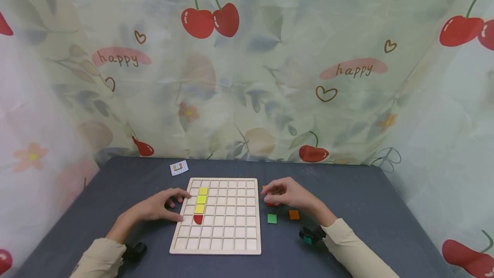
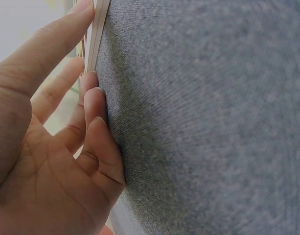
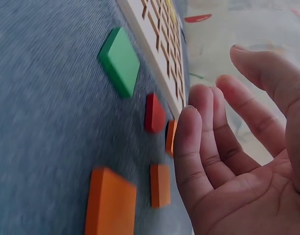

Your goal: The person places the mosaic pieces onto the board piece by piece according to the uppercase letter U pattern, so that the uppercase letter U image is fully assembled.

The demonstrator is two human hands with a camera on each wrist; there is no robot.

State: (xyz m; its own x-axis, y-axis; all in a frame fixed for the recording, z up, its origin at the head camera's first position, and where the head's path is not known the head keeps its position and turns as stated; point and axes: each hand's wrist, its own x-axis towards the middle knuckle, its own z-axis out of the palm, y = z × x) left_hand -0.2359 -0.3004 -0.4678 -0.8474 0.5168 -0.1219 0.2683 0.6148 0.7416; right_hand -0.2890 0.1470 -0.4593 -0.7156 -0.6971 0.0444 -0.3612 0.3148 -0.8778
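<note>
Tiles (image 1: 271, 204) partly behind the right hand (image 1: 290, 193)

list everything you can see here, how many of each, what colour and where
Grid board: 1, pale wood, on the table
Yellow tiles: 3, yellow, column on board
Curved red tile: 1, red, on board, nearer the person than the yellows
Green tile: 1, green, right of board
Loose red tile: 1, red, right of board
Orange tiles: 3, orange, right of board
Card: 1, white, patterned, beyond board
Table: 1, dark grey-blue
Backdrop: pale, cherry-printed, behind table
Sleeves: 2, cream, forearms
Left hand: 1, touching board's left edge
Right hand: 1, over loose tiles
</note>
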